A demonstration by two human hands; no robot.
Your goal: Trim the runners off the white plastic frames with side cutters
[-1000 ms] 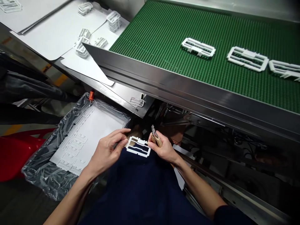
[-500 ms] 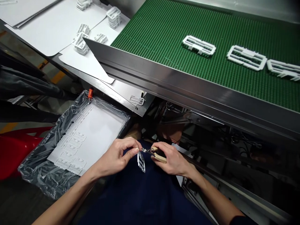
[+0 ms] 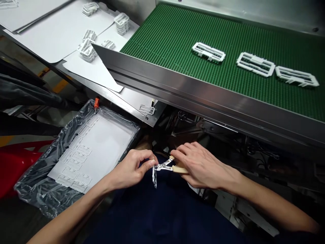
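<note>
Between thumb and fingers, my left hand (image 3: 135, 167) pinches a small white plastic frame (image 3: 154, 179), which hangs down edge-on below the fingertips. My right hand (image 3: 196, 164) is wrapped round the cream handles of a pair of metal cutters (image 3: 165, 166). The handles are spread apart, and the cutter head touches or nearly touches the top of the frame beside my left fingertips. Exactly where the jaws meet the plastic is too small to tell. Both hands are in front of the dark blue clothing.
Above, three white frames (image 3: 208, 52) lie on a green conveyor belt (image 3: 172, 40) behind a metal side rail (image 3: 177, 83). Stacked frames (image 3: 122, 24) stand on the white-covered table at upper left. A plastic-lined bin (image 3: 53, 200) holds flat white parts (image 3: 76, 159).
The cutters have turned more level and their handles show wider apart. My right hand has shifted right, its forearm swung outward. The frames on the belt appear farther left.
</note>
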